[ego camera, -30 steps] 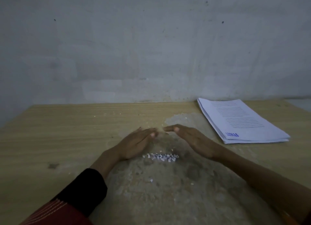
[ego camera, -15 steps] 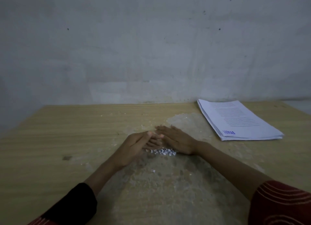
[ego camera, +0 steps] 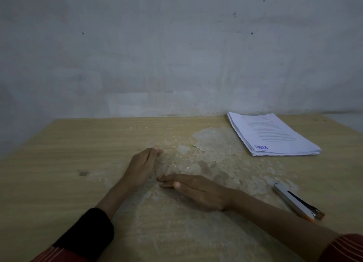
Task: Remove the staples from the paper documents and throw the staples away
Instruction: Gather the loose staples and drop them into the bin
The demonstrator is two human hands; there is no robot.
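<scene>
Now the staples, piled in view a moment ago, are hidden, probably gathered for disposal under the flat right hand [ego camera: 196,189]; the left hand [ego camera: 144,165] is held straight-fingered alongside.

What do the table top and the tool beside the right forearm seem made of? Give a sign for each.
Table top: likely wood-look laminate, matte; grain lines, surface layer worn away in patches.
Tool: probably metal; silvery sheen, orange end.

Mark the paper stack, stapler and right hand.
paper stack [ego camera: 275,138], head view, middle of the top sheet.
stapler [ego camera: 292,202], head view, silver body.
right hand [ego camera: 198,191], head view, back of the hand.
</scene>
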